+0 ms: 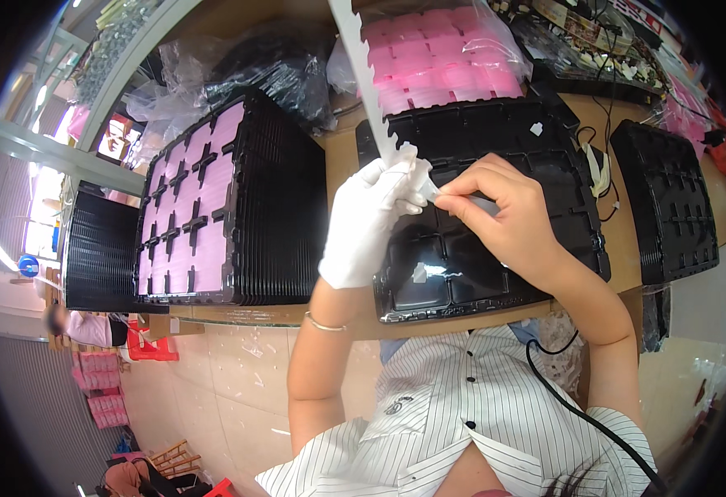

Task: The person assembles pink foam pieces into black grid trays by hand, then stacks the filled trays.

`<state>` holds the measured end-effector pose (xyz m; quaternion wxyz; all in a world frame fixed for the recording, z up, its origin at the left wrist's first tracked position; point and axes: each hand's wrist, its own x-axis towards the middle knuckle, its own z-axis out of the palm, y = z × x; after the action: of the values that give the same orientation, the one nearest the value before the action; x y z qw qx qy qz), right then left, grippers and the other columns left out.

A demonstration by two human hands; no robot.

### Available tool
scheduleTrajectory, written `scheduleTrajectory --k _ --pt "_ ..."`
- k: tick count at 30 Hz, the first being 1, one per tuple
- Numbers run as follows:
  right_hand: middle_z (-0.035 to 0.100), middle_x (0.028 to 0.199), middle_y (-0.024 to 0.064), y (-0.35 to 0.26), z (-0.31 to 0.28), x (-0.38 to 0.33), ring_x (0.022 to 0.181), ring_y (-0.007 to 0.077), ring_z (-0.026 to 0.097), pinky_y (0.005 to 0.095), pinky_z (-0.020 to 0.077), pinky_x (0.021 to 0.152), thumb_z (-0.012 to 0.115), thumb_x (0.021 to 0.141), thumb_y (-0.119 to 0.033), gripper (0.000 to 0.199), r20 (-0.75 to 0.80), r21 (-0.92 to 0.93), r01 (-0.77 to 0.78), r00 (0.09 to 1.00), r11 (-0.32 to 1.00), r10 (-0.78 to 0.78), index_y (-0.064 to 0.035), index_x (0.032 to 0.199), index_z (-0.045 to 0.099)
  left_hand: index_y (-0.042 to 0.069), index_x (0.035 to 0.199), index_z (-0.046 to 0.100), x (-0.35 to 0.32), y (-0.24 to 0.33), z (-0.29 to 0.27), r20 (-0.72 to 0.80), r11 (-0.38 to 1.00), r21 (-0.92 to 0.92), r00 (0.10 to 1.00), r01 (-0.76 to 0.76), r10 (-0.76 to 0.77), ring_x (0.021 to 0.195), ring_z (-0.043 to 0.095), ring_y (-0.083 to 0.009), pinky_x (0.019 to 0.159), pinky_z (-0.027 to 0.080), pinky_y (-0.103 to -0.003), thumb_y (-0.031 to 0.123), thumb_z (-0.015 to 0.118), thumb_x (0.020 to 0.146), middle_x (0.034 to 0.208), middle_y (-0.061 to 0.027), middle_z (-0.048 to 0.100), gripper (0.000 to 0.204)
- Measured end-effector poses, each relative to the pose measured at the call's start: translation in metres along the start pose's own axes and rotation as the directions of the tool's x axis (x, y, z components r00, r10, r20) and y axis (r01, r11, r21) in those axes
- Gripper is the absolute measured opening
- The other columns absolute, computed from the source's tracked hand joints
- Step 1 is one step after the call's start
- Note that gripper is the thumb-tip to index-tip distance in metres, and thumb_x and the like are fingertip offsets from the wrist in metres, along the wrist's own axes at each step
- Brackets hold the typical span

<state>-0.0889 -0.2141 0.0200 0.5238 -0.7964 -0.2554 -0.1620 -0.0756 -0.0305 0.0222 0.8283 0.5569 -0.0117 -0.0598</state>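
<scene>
My left hand (365,217), in a white glove, is closed around the lower end of a long white strip (365,83) with a notched edge. The strip rises from it toward the far edge of the view. My bare right hand (508,211) meets it from the right, thumb and forefinger pinching a small whitish translucent piece (428,184) beside the glove. Whether that piece still joins the strip is hidden by the fingers. Both hands hover over a black plastic tray (495,273) with square compartments. Small white scraps (419,272) lie on the tray.
Left of the tray stands a tall stack of black trays (276,199) topped with pink sheets. More black trays (669,203) are at the right. Pink padded material (442,54) under clear plastic lies behind. A cluttered black bin (595,50) and cables (607,141) occupy the far right.
</scene>
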Motion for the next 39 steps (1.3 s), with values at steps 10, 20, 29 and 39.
scheduleTrajectory --k 10,20,29,39 --pt "0.066 0.08 0.0077 -0.002 -0.015 -0.006 0.076 0.0177 0.06 0.0295 0.0476 0.069 0.071 0.081 -0.009 0.01 0.033 0.09 -0.163 0.986 0.983 0.161 -0.0013 0.087 0.07 0.0 0.086 0.072 0.005 0.047 0.019 0.105 0.767 0.641 0.987 0.027 -0.123 0.066 0.056 -0.0053 0.062 0.045 -0.02 0.027 0.076 0.084 0.076 -0.0005 0.066 0.027" --pt "0.06 0.083 0.0101 -0.005 0.011 -0.024 0.081 0.0264 0.058 0.0428 0.0455 0.075 0.063 0.071 -0.005 0.019 0.006 -0.57 0.468 0.824 0.675 -0.566 0.0009 0.088 0.065 0.001 0.081 0.069 0.007 -0.002 0.034 -0.202 0.628 0.766 0.876 -0.137 0.438 0.065 0.05 -0.0029 0.062 0.041 -0.019 0.015 0.071 0.088 0.072 0.0022 0.063 0.016" --pt "0.066 0.078 0.0068 0.019 -0.031 -0.043 0.071 0.0208 0.059 0.0295 0.0462 0.064 0.075 0.075 -0.002 0.01 -0.17 -0.165 0.015 0.984 0.986 -0.044 -0.0026 0.082 0.068 0.0 0.105 0.068 -0.038 -0.021 -0.033 0.219 0.361 0.917 0.97 -0.169 -0.102 0.074 0.066 -0.0172 0.073 0.054 -0.028 0.023 0.08 0.077 0.085 -0.0088 0.07 0.039" --pt "0.062 0.082 0.0095 0.034 0.003 -0.053 0.071 0.0213 0.061 0.0286 0.0489 0.061 0.075 0.074 0.002 0.016 0.006 -0.145 0.043 0.999 0.988 -0.042 0.0001 0.088 0.068 0.005 0.103 0.064 -0.071 -0.036 -0.018 0.59 0.194 0.797 0.806 -0.571 -0.051 0.078 0.064 -0.0234 0.07 0.053 -0.035 0.014 0.07 0.077 0.085 -0.0079 0.064 0.028"
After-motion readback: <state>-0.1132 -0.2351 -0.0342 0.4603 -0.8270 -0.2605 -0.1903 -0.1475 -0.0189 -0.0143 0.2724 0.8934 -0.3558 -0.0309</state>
